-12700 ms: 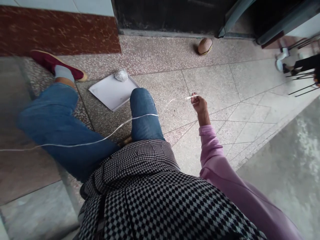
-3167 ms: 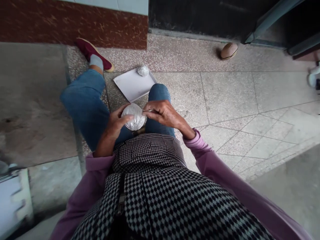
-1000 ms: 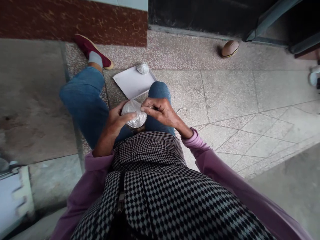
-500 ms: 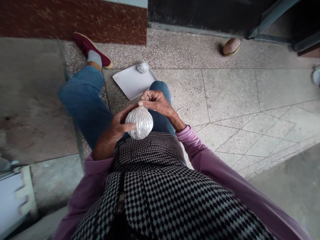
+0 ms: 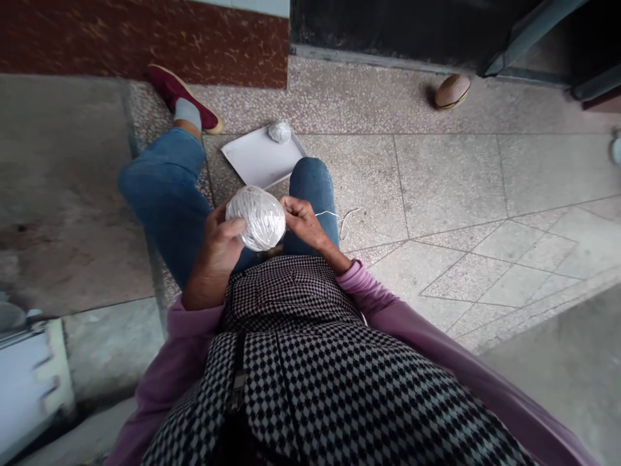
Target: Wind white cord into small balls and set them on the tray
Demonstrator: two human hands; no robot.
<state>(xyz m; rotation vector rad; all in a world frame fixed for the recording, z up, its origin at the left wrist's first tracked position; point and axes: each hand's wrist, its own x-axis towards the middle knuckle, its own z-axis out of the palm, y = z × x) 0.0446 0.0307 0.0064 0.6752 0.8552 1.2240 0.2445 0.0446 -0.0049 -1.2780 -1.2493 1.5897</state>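
A shiny white ball of twine (image 5: 255,218) is held above my lap. My left hand (image 5: 220,243) is wrapped around its left side, the thumb lying across the front. At the ball's right edge my right hand (image 5: 305,221) is closed, its fingertips pinched together and partly hidden by the ball. A thin white strand (image 5: 326,213) runs from beside my right hand over my knee to the floor, where it curls. Beyond my knees, a smaller white ball (image 5: 280,132) rests on a shallow white tray (image 5: 255,155).
My knees, in blue jeans (image 5: 311,184), are spread on both sides of the tray. A tan rounded object with a dark band (image 5: 452,92) lies on the speckled tile floor (image 5: 446,175) near a dark doorway. A reddish-brown wall base (image 5: 218,42) borders the far left.
The ball has turned and moved up and left in my left hand. My right hand has shifted from its top to its right side, and the strand now shows across my knee.
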